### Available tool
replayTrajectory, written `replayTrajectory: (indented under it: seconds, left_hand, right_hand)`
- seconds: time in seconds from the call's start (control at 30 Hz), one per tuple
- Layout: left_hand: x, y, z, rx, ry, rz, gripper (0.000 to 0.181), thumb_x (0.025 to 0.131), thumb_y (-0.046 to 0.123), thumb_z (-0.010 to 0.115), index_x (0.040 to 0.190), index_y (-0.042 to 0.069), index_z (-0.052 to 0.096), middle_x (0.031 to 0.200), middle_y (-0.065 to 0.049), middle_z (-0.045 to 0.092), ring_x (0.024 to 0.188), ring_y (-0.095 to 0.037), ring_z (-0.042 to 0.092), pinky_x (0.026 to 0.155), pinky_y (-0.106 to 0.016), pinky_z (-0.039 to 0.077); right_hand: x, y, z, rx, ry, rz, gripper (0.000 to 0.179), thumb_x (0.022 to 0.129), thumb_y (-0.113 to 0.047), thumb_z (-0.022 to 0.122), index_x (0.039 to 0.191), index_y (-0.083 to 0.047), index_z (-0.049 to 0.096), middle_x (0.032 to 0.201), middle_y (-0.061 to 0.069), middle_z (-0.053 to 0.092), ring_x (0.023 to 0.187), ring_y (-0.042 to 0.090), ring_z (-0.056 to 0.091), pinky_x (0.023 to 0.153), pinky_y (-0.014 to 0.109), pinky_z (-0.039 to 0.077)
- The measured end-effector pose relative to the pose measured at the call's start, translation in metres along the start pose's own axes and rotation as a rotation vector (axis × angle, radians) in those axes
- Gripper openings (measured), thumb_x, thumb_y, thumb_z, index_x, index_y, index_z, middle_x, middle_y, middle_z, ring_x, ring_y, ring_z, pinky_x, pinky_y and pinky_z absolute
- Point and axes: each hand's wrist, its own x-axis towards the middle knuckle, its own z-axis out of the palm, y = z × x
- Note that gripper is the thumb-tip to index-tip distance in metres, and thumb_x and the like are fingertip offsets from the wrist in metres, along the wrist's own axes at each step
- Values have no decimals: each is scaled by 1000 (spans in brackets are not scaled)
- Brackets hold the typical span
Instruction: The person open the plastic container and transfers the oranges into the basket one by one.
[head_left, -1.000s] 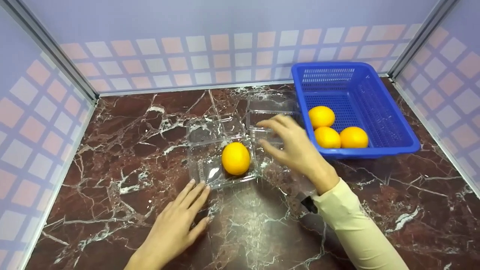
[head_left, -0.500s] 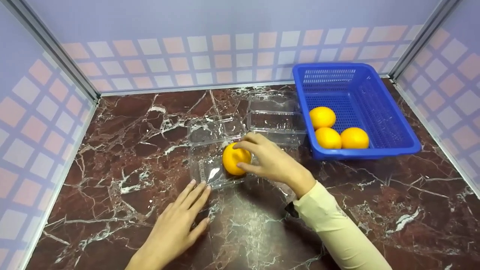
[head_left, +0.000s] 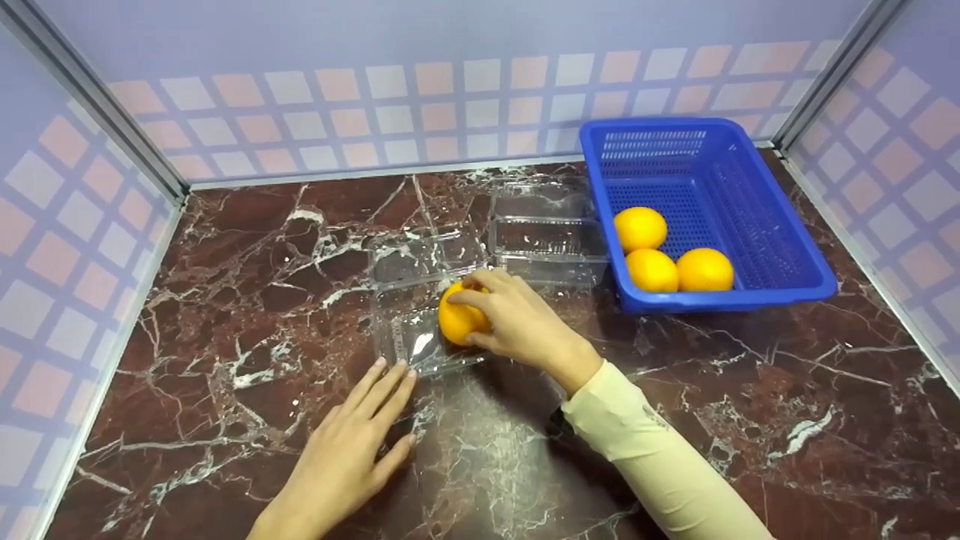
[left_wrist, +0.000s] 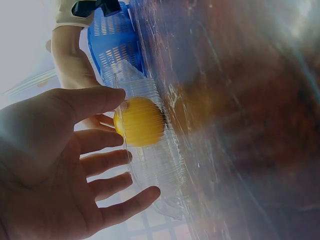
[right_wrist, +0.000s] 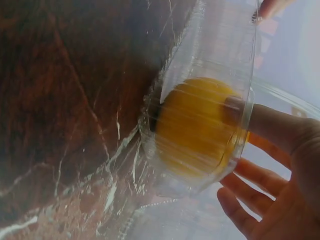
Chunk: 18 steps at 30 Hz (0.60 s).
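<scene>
An orange (head_left: 454, 321) sits inside the right part of a clear plastic clamshell box (head_left: 401, 304), whose lid lies folded back behind it. My right hand (head_left: 529, 322) grips this fruit from the right, thumb at the near side and fingers over the top and far side. Through the box wall in the right wrist view, the orange (right_wrist: 192, 132) shows with the thumb against it. My left hand (head_left: 345, 442) lies at the box's near left corner, fingers extended and the tips at its front edge. In the left wrist view, that hand (left_wrist: 55, 160) has spread fingers beside the box.
A blue basket (head_left: 716, 300) stands at the back right with 3 oranges (head_left: 651, 271) in its near left part. Another clear plastic box (head_left: 547, 236) lies open between the basket and the first box. Patterned panels (head_left: 420, 97) border the dark marble tabletop (head_left: 225, 420).
My right hand has come left and down from above the second box and taken hold of the orange. The left hand has stayed at the box corner.
</scene>
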Motion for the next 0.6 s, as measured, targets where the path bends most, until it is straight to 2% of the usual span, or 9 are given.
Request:
replayTrajectory:
  seconds: [0.23, 0.47, 0.6]
  left_hand:
    - [2, 1, -3, 3, -6, -2, 73, 98, 33, 76, 162, 14, 46, 171, -5, 38, 160, -29, 30, 111, -68, 47]
    - [3, 2, -1, 8, 7, 8, 73, 99, 37, 75, 162, 15, 46, 170, -5, 39, 160, -29, 31, 111, -66, 48]
    - [2, 1, 0, 18, 18, 16, 73, 99, 38, 75, 162, 14, 46, 170, -6, 39, 159, -30, 32, 109, -64, 50]
  right_hand:
    - [7, -2, 3, -8, 8, 20, 63, 81, -24, 93, 140, -16, 71, 139, 8, 63, 123, 28, 54, 112, 43, 47]
    - [12, -3, 4, 36, -29, 50, 63, 83, -28, 91, 142, -17, 70, 135, 6, 59, 123, 30, 60, 115, 46, 48]
    - [12, -4, 6, 35, -15, 47, 63, 84, -30, 91, 142, -17, 70, 132, 6, 58, 118, 31, 63, 109, 47, 54]
